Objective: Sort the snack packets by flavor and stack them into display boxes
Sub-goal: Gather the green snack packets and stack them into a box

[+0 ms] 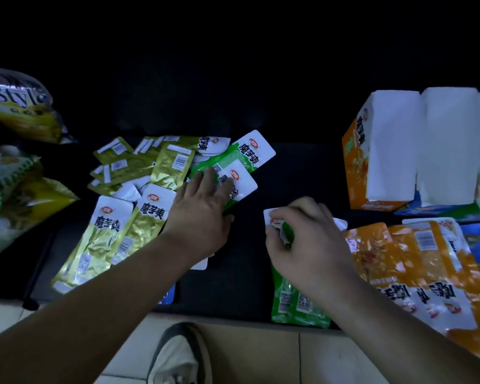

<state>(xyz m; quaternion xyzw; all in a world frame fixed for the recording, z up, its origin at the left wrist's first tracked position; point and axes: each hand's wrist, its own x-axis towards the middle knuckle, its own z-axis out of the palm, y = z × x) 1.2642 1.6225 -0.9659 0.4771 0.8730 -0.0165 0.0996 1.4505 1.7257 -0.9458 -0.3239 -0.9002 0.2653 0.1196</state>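
- Left hand [203, 209], centre frame: fingers straight and spread, resting on loose green packets [227, 159] beside the gold packets [139, 167].
- Right hand [308, 239], lower centre: fingers curled, pinching a green stack [297, 303].
- Orange packets [399, 259] lie lower right.
- Boxes [394, 151] stand upper right.

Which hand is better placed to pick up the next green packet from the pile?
Probably the left hand: its fingers touch the green packets, while the right hand grips a green bundle.
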